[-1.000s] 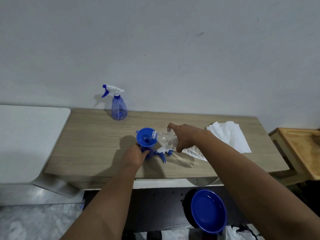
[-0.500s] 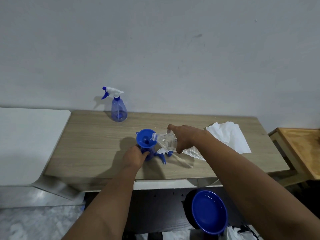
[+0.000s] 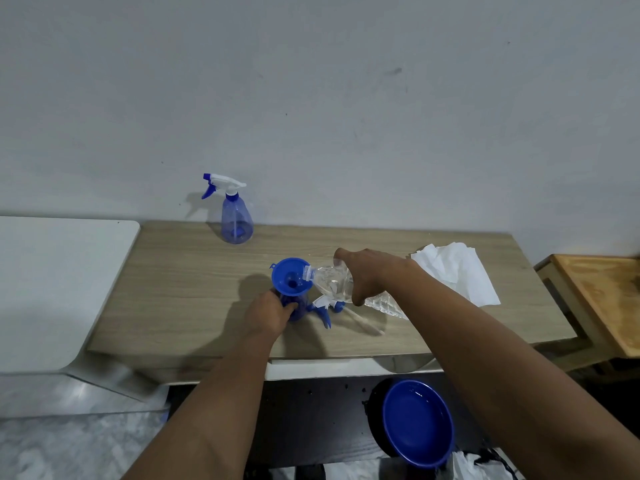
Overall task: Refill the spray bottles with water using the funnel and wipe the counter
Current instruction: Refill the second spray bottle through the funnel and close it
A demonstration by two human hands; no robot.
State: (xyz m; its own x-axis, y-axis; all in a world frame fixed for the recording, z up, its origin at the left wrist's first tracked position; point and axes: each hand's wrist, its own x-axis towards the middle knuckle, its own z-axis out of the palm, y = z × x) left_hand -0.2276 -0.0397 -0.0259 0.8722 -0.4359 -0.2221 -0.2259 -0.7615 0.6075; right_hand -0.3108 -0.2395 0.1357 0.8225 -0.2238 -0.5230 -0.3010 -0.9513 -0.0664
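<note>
Looking from the left side, I see a white table top [image 3: 52, 289] with a rounded corner, and it stands directly beside the wooden counter [image 3: 194, 282]. Below it the floor [image 3: 69, 445] looks like grey marble. Behind everything there is a plain grey-white wall [image 3: 311, 98] with a few small dark marks.

At the back of the counter, close to the wall, one spray bottle [image 3: 236, 220] stands upright with its white and blue head on. It is well apart from my hands.

More to the middle, my left hand [image 3: 270, 311] holds the body of a second blue bottle [image 3: 294, 308]; my fingers are curled around it. A blue funnel [image 3: 290, 277] sits in its neck. Just beside this bottle a loose spray head [image 3: 323, 306] lies on the wood with its thin tube pointing to the right.

My right hand [image 3: 367, 271] grips a clear plastic water bottle [image 3: 329, 280], tilted nearly flat, with its mouth over the rim of the funnel.

Further right, a white paper towel [image 3: 460, 271] lies spread on the counter near the back edge. Below the front edge of the counter, a blue bowl [image 3: 417, 422] sits on something dark. At the far right there is a lower wooden table [image 3: 602, 299] in a warmer orange colour.
</note>
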